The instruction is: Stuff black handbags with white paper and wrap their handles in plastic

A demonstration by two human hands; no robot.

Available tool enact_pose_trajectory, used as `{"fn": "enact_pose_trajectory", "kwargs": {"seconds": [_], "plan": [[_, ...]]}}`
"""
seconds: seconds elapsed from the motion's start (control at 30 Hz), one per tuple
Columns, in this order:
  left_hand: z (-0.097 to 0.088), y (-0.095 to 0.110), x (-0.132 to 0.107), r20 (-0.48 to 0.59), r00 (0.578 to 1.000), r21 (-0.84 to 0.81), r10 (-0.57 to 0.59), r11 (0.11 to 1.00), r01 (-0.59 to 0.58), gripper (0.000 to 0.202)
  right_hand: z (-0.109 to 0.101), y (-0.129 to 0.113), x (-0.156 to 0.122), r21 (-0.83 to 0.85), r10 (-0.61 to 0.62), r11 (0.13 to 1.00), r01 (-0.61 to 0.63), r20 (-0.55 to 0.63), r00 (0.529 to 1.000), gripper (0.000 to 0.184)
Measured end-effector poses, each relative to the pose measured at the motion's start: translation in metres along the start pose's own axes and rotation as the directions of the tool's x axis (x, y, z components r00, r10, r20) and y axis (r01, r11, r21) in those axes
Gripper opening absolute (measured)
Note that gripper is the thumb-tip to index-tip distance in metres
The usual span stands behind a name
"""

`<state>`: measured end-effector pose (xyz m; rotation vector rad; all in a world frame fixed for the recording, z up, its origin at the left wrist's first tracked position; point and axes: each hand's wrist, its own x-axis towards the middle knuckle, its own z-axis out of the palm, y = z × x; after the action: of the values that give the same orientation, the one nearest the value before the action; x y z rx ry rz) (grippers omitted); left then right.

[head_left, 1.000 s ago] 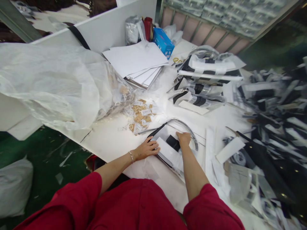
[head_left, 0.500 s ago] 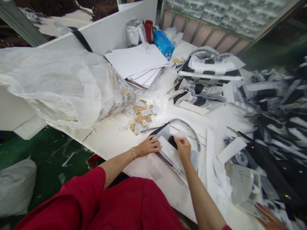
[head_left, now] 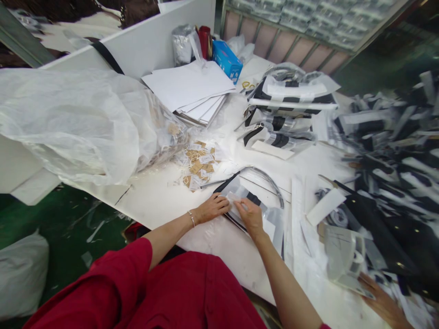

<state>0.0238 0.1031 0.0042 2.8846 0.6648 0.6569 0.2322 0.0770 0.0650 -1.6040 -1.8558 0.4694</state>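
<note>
Black handbag (head_left: 254,198) lay flat on the white table (head_left: 154,192), partly under paper and clear film, just ahead of the person. Its curved handle (head_left: 270,180), seemingly wrapped in clear plastic, arched out on the bag's far side. Left hand (head_left: 214,208) was on the bag's left edge, fingers bent and close together; cannot tell if they gripped the edge or only pressed on it. Right hand (head_left: 251,214) was over the bag, just beside the left, thumb and finger in a narrow pinch, seemingly on a small translucent piece (head_left: 234,195). Too blurred to say whether that was film, tissue or tape.

Step in hand, as judged: placing or smoothing the small piece near the bag's left edge, left hand steadying. The next move seemed to call for a firm left hold, the right fingertips flattening the piece before letting go, and no dragging of the loose layers; a crease or a shifted sheet looked the likely slip.

Around the bag: kraft tags (head_left: 197,167) with white strings left of it and farther off; stacked white sheets (head_left: 192,87) well beyond those; wrapped black bags (head_left: 295,96) beyond the bag, to its right. Right of the bag, nearer the wearer, a co-worker's hand (head_left: 380,297) was at a grey-white tool (head_left: 343,251), probably a tape dispenser.
</note>
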Motion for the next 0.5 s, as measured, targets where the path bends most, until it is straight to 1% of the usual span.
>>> {"fn": "enact_pose_trajectory", "kwargs": {"seconds": [0.07,0.13,0.2,0.3,0.4,0.5], "plan": [[0.004,0.000,-0.002,-0.035,0.999,-0.023,-0.005,1.000,0.005,0.022,0.013,0.004,-0.019,-0.008,-0.130,0.991,0.131,0.045,0.990,0.024],[0.005,0.000,-0.004,-0.061,0.998,-0.067,-0.026,0.997,0.022,0.022,0.023,0.006,-0.033,-0.037,-0.187,0.981,0.188,0.034,0.982,0.021],[0.005,0.000,-0.005,-0.065,0.995,-0.117,-0.070,0.991,0.063,0.025,0.028,0.005,-0.040,-0.077,-0.211,0.975,0.211,0.010,0.977,0.019],[0.002,0.001,-0.004,-0.045,0.991,-0.151,-0.126,0.981,0.118,0.035,0.028,0.002,-0.044,-0.109,-0.234,0.966,0.233,0.007,0.972,0.020],[0.000,0.000,-0.004,-0.009,0.994,-0.154,-0.108,0.982,0.105,0.041,0.024,-0.007,-0.050,-0.112,-0.253,0.960,0.255,0.031,0.967,0.029],[0.001,-0.002,-0.005,-0.012,0.997,-0.141,-0.075,0.987,0.072,0.034,0.021,-0.022,-0.070,-0.087,-0.269,0.958,0.272,0.050,0.962,0.032]]}}
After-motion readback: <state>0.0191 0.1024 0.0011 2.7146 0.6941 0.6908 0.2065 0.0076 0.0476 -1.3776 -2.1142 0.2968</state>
